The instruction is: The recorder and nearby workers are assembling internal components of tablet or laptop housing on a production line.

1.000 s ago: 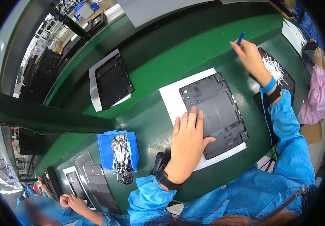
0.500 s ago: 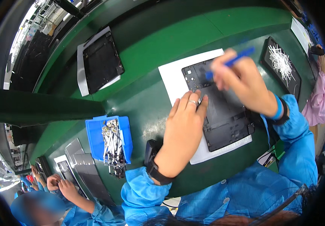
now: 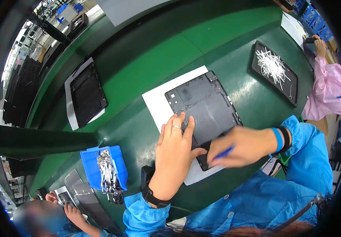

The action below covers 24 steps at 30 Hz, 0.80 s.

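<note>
A flat black tablet-like housing (image 3: 212,108) lies on a white sheet (image 3: 154,106) on the green bench. My left hand (image 3: 173,158) rests on the housing's left side, fingers apart and thumb reaching over its near part. Over the near right end, my right hand (image 3: 243,146) is closed around a slim blue pen-like tool (image 3: 224,153). That hand is smeared by motion. It hides the near right corner, so whether the tool's tip touches the housing I cannot tell.
A blue bin (image 3: 120,164) of white-and-black strips stands left. Behind it lies another black housing (image 3: 88,94). At the far right, a black tray (image 3: 292,79) holds thin white strips. One co-worker's hands (image 3: 73,213) are at lower left, a pink sleeve (image 3: 326,75) at right.
My right hand has come down with the blue tool from the housing's far end to its near end. My left hand still rests on the left side. The whole view has shifted.
</note>
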Motion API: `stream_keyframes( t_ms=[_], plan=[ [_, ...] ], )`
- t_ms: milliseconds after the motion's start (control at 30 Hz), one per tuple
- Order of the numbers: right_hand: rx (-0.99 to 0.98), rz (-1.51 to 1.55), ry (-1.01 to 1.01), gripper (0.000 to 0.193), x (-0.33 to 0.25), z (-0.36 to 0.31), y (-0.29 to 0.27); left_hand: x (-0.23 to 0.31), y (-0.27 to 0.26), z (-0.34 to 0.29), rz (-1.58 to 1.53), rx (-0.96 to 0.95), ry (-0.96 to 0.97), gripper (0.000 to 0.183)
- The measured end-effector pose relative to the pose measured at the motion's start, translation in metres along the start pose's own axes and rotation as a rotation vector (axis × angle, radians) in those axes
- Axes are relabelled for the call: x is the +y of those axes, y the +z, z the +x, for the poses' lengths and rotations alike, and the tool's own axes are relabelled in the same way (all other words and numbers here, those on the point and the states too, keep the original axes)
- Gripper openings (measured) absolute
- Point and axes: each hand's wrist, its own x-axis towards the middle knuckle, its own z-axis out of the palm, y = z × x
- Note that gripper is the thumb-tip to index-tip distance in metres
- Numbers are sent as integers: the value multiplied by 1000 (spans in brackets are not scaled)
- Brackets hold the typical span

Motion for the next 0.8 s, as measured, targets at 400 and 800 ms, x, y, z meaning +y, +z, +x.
stream_keyframes(
  t_ms=[400,800],
  plan=[
    [425,-108,481,21,83,26,-87,6,-1,-2,-10,-3,17,85],
    [324,138,646,24,57,13,-78,10,5,-6,83,-41,-24,102]
  ],
)
